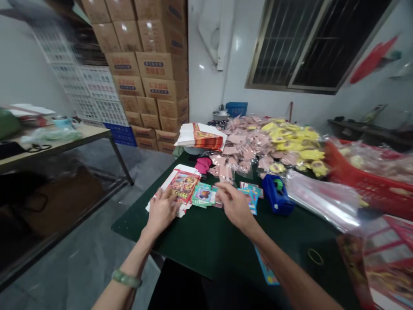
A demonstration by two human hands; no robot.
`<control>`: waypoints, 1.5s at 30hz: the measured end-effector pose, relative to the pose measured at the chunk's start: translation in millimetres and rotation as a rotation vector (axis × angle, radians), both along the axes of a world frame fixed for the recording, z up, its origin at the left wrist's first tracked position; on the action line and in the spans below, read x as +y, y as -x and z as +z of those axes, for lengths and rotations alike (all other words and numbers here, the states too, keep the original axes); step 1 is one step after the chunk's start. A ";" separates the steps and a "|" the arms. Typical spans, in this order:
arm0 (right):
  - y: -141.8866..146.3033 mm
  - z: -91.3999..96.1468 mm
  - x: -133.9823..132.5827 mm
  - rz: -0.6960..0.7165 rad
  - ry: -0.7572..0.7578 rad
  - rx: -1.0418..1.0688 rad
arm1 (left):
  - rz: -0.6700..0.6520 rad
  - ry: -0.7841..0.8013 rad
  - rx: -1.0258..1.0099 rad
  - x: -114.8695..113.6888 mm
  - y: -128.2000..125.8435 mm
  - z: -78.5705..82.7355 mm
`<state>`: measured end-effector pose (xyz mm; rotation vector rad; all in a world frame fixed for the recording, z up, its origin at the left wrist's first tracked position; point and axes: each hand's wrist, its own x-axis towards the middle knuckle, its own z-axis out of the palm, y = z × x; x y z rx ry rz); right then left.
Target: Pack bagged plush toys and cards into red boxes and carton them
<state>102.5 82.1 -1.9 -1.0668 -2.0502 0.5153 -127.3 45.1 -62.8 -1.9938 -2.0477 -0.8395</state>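
Centre of frame: left hand point(161, 211), fingers spread, is pressing on a printed carton stack point(183, 186); right hand point(235, 206), fingers bunched, is touching green picture cards point(204, 194); grip unclear.

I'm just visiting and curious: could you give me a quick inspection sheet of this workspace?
Surface: dark green table top.
Job's things: printed cartons; teal cards.
Clutter: blue tape dispenser; pink packets; yellow packets; clear plastic bag; red basket.
Hands: left hand rests on the cartons; right hand is at the cards' edge.
Cables: nothing seen.
Surroundings: stacked cardboard boxes; barred window; side table.
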 end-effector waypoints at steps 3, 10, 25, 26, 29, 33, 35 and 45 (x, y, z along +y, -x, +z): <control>71.3 -3.2 59.2 -0.001 0.007 -0.250 | 0.012 0.064 0.026 -6.2 11.6 -15.8; 165.7 -28.4 99.9 -0.039 0.031 -0.462 | 0.092 0.062 0.024 -8.9 4.5 -38.9; 101.4 84.9 -4.4 0.485 0.026 0.068 | 0.185 -0.309 -0.399 -63.1 -24.8 40.1; 89.0 83.2 -13.2 0.501 0.047 0.113 | 0.108 -0.292 -0.501 -65.0 -35.8 39.4; 55.9 77.5 -29.8 0.505 0.058 0.169 | -0.235 -0.109 -0.867 -68.8 -66.5 34.6; 18.7 73.7 -47.2 0.339 -0.314 0.155 | -0.456 0.087 -1.249 -67.9 -90.6 34.1; -0.5 69.4 -57.1 0.120 -0.580 0.225 | -0.403 0.032 -1.328 -65.2 -94.6 35.6; -40.9 -16.0 -54.5 -0.113 -0.070 0.613 | -0.400 -0.105 -0.975 -36.7 -95.9 3.2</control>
